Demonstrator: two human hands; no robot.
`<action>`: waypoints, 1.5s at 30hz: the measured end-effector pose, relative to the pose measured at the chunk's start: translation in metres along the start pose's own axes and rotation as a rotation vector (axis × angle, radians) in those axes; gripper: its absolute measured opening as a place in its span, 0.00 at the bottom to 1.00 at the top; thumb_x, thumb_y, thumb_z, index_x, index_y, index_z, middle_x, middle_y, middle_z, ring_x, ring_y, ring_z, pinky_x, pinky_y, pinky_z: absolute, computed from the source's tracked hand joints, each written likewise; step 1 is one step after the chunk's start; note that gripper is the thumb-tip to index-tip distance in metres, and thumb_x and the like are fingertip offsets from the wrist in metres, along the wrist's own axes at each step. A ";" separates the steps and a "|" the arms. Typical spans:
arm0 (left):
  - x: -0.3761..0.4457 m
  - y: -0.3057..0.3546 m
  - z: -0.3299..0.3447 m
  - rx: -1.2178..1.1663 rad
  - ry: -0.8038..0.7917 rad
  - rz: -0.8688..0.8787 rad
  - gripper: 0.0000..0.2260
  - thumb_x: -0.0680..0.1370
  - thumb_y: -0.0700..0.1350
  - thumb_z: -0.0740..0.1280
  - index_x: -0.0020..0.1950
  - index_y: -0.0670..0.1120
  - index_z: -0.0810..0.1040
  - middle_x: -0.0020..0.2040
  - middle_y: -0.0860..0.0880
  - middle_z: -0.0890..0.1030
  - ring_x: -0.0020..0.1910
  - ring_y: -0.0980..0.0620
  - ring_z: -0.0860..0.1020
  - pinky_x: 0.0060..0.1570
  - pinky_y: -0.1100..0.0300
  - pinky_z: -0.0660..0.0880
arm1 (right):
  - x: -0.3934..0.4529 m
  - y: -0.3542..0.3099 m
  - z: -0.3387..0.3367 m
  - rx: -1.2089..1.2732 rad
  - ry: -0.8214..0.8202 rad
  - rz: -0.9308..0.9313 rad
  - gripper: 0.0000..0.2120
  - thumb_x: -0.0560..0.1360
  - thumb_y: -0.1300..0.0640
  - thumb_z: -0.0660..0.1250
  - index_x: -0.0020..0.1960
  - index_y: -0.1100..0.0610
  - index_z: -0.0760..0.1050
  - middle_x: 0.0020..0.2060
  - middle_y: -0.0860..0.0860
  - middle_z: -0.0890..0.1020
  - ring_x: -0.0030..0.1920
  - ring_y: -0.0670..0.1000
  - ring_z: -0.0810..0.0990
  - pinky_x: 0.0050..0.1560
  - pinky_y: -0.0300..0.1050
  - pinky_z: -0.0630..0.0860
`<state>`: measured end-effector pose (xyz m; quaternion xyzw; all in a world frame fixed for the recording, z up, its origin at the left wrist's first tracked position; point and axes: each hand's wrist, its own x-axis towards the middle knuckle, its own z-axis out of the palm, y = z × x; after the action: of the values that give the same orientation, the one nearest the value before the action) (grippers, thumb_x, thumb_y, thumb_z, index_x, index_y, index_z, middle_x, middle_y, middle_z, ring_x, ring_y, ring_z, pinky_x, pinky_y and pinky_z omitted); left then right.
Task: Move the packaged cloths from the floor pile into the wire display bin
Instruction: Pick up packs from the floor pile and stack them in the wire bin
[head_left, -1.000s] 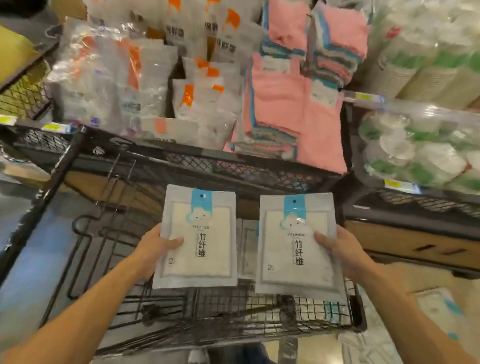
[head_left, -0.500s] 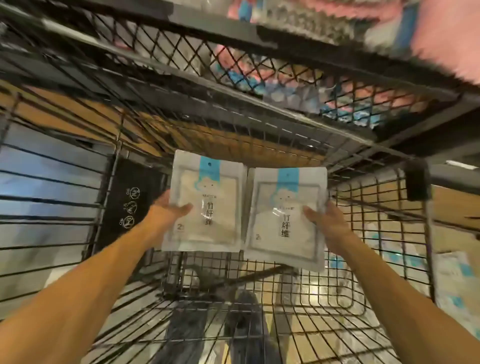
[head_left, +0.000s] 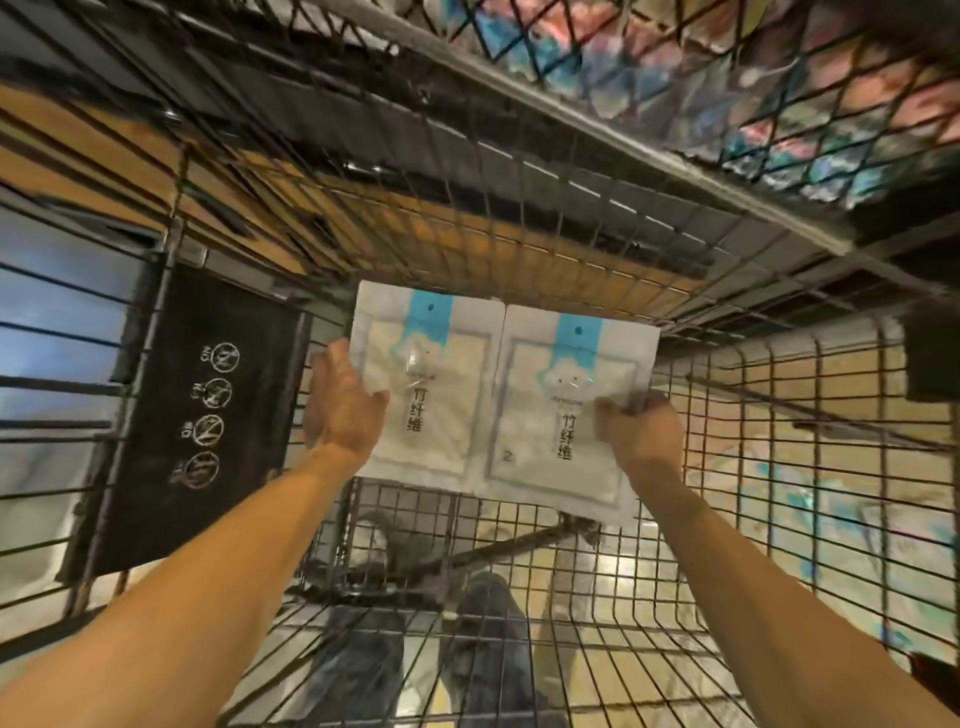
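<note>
Two packs were held side by side inside the wire bin (head_left: 779, 545), above its mesh floor and in front of its far wall. Left pack (head_left: 423, 379) sat just left of the right pack (head_left: 563, 410), inner edges touching or slightly overlapped, can't tell which. Both were upright, faces toward the camera, each with a blue tab at top, a cloud mark and a column of black characters; right pack showed a "2" at its lower left. Left hand (head_left: 343, 405) gripped the left pack at its left edge, thumb over the front, fingers behind it and hidden. Right hand (head_left: 641, 434) gripped the right pack at its right edge, thumb pressed on the front near mid-height, other fingers curled behind. So each pack lay inward of its hand, between the two hands, with both forearms coming up from the bottom corners. Right pack hung a bit lower than the left pack. Left of the left pack, a black sign (head_left: 197, 415) with four white crossed-circle icons stood against the bin's side bars. Above the packs, beyond the bin's far wall, a mesh shelf (head_left: 727, 93) held blurred pink and blue goods. Below the packs, seen through the bin floor, dark trouser legs (head_left: 483, 649) and a pale shiny floor showed. Right of the right pack, through the bin's side wall, blurry white and teal packs (head_left: 810, 514) lay outside the bin.
</note>
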<state>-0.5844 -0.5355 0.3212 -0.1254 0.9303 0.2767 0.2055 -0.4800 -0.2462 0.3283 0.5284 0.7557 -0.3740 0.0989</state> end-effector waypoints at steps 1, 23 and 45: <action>0.000 0.000 0.001 0.093 0.007 0.045 0.28 0.75 0.40 0.75 0.71 0.45 0.67 0.67 0.43 0.70 0.63 0.40 0.74 0.57 0.45 0.75 | 0.000 -0.001 0.001 -0.040 0.024 -0.019 0.15 0.74 0.51 0.77 0.51 0.59 0.75 0.46 0.55 0.82 0.49 0.60 0.83 0.49 0.53 0.81; -0.110 0.159 -0.203 0.609 0.116 0.541 0.29 0.82 0.63 0.56 0.82 0.53 0.60 0.82 0.45 0.61 0.80 0.45 0.60 0.75 0.42 0.60 | -0.148 -0.134 -0.184 -0.566 0.086 -0.569 0.30 0.75 0.31 0.63 0.68 0.49 0.74 0.67 0.49 0.78 0.69 0.54 0.73 0.73 0.64 0.67; -0.280 0.373 -0.485 0.478 0.363 1.067 0.29 0.81 0.66 0.55 0.80 0.57 0.63 0.79 0.50 0.66 0.77 0.47 0.66 0.72 0.45 0.67 | -0.408 -0.260 -0.464 -0.339 0.573 -0.550 0.35 0.75 0.27 0.61 0.74 0.47 0.71 0.67 0.51 0.80 0.69 0.57 0.76 0.67 0.58 0.72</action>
<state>-0.6179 -0.4725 0.9902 0.3622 0.9213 0.0993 -0.1009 -0.4213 -0.2733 0.9954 0.3659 0.9162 -0.0953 -0.1330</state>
